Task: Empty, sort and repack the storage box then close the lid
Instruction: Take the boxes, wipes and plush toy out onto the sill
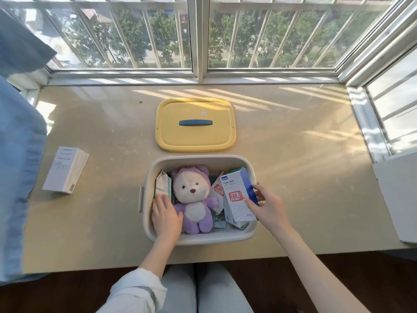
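Storage box (pixel 147 199) sits low in the middle of the frame, near the front edge of the beige surface (pixel 293 177), with its yellow lid (pixel 195 136) lying flat just above it. Looks like the emptying step is barely started: one white box (pixel 65 170) lies out at mid left, everything else is inside. The right hand (pixel 267 206) has its fingers (pixel 250 203) clamped on the blue and white carton (pixel 237 190) at the right side of the box. The left hand (pixel 167 216) rests flat, fingers together, on a pale packet (pixel 163 185) beside the purple plush bear (pixel 194 197). Next move, I'd guess: lift that carton straight up and park it on the bare surface. Room-wise it's a sunny barred window (pixel 196 32) along the top, with blue fabric (pixel 20 154) down the left.
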